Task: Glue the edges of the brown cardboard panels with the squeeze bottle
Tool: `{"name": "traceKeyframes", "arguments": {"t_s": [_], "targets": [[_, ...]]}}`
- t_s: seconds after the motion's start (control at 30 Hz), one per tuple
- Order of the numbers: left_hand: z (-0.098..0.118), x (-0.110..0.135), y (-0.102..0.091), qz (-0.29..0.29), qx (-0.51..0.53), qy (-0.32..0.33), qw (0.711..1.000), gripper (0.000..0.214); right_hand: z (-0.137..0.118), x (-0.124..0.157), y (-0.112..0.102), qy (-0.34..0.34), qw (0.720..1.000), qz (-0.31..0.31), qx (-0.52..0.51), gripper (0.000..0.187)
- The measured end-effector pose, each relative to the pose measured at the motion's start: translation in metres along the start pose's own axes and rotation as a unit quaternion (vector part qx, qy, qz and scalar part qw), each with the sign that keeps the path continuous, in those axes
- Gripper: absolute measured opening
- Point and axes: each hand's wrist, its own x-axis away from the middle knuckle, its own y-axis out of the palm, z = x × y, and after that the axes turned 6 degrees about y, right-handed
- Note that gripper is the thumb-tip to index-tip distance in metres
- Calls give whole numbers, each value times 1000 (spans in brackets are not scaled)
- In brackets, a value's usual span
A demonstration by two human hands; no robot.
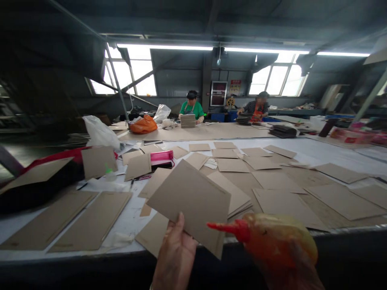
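My left hand (174, 255) holds up a brown cardboard panel (193, 201) by its lower edge, thumb on the front face, above the near edge of the table. My right hand (299, 266) is wrapped around a squeeze bottle (273, 237) with a yellowish body and a red nozzle. The nozzle tip points left, close to the lower right corner of the panel. Most of my right hand is hidden behind the bottle.
Many flat cardboard panels (272, 193) cover the white table (127, 217). Two long boards (90, 219) lie at the near left. A pink box (161, 156), plastic bags (99, 131) and an orange bag (143, 125) sit further back. Two people work at the far table.
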Motion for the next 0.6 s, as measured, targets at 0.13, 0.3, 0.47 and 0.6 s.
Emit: {"name": "traceKeyframes", "arguments": {"t_s": [0.13,0.3,0.47,0.6], "targets": [[-22,10,-18,32,-51,-11,998,63,-1,-2,48,-81,994,-76,17,50],[-40,14,-36,29,-29,-39,998,67,20,2,68,-87,992,-90,16,69],[-40,12,-37,32,-20,-33,999,62,33,-5,62,-82,994,-66,20,82],[-43,10,-38,34,-14,-19,999,64,36,-11,58,-76,995,-67,15,84]]}}
